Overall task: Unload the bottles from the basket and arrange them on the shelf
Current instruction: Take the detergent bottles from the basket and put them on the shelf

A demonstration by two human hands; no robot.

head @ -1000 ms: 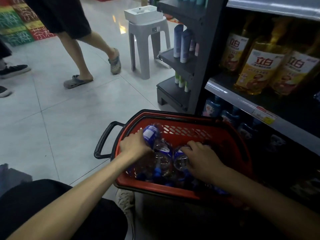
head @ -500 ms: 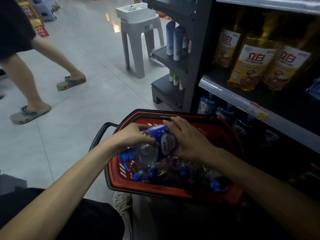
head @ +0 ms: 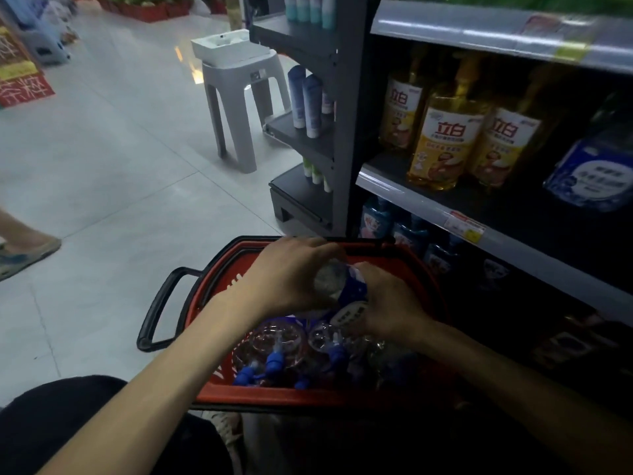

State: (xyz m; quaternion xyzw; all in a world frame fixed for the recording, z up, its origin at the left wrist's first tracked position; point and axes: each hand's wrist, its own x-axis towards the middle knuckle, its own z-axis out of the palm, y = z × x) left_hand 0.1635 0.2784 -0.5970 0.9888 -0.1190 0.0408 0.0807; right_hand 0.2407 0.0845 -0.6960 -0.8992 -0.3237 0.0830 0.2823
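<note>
Bottle (head: pixel 342 287) lifted higher over basket (head: pixel 291 397), left hand (head: pixel 287 279) and right hand (head: pixel 388 305) still gripping

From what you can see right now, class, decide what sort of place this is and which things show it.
Most likely a supermarket aisle: a metal shelf with a price tag on its edge holds identical yellow detergent bottles, and a red shopping basket sits beside it.

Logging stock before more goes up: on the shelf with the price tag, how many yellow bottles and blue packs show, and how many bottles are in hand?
yellow bottles: 3
blue pack: 1
bottle gripped by left hand and right hand: 1
Total: 5
</note>
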